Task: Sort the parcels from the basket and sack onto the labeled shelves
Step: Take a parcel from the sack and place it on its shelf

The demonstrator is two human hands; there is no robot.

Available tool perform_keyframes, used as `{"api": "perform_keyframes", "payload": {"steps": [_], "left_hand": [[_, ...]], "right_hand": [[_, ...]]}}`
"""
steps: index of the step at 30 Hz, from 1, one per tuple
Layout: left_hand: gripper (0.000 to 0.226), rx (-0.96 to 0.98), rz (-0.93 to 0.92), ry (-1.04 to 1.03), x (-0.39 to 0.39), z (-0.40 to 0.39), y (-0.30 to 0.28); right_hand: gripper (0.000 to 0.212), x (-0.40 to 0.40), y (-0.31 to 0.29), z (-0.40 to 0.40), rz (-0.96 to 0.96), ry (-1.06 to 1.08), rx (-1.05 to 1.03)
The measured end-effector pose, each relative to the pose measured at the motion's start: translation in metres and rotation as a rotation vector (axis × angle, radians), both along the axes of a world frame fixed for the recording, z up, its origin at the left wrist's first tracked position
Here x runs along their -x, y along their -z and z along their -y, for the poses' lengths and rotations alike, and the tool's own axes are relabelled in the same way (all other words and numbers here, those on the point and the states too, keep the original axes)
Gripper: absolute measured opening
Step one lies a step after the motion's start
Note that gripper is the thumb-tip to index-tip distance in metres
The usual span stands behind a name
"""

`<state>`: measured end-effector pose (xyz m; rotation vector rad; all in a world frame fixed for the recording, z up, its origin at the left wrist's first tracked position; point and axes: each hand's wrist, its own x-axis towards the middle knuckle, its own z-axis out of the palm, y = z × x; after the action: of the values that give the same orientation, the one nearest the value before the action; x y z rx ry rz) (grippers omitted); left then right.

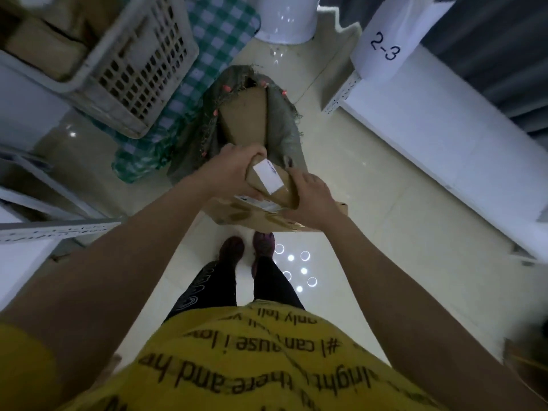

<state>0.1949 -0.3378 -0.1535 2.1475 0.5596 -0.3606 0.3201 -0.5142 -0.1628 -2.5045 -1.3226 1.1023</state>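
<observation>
Both hands gripped a small brown parcel above the sack: the left hand curled round its far-left end, the right hand round its near-right end. Its long axis ran far-left to near-right, white label up. Beneath it, a larger flat parcel was mostly hidden; who held it was unclear. The basket sat far left, cut off.

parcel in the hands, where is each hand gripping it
Both hands hold the small brown parcel: the left hand grips its far left end, the right hand wraps its near right end.
</observation>
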Motion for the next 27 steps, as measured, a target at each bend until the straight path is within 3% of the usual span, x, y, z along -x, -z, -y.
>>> {"api": "perform_keyframes", "payload": {"steps": [5, 10, 13, 15, 17, 19, 23, 27], "left_hand": [[0.080, 0.036, 0.023, 0.099, -0.007, 0.009, -0.039], [0.101, 0.060, 0.074, -0.065, -0.019, 0.030, -0.070], [0.082, -0.045, 0.025, -0.181, -0.032, 0.050, -0.083], [0.071, 0.086, -0.034, -0.247, -0.045, 0.066, -0.091], [0.065, 0.404, -0.109, -0.342, -0.060, 0.081, -0.099], [0.061, 0.577, -0.114, -0.398, -0.075, 0.095, -0.107], [0.119, 0.551, -0.098, -0.413, -0.101, 0.123, -0.116], [0.117, 0.450, -0.027, -0.392, -0.128, 0.153, -0.117]], "right_hand": [[0.076, 0.019, -0.032, 0.015, -0.005, 0.235, -0.070], [0.061, 0.031, -0.054, 0.034, 0.021, 0.576, -0.102], [0.056, 0.044, -0.065, 0.044, 0.015, 0.814, -0.172], [0.055, 0.051, -0.069, 0.049, 0.053, 0.924, -0.232], [0.054, 0.055, -0.074, 0.051, 0.113, 0.969, -0.294], [0.053, 0.055, -0.078, 0.054, 0.157, 0.978, -0.351], [0.061, 0.045, -0.086, 0.070, 0.193, 0.958, -0.435], [0.082, 0.025, -0.089, 0.105, 0.130, 0.936, -0.525]]}}
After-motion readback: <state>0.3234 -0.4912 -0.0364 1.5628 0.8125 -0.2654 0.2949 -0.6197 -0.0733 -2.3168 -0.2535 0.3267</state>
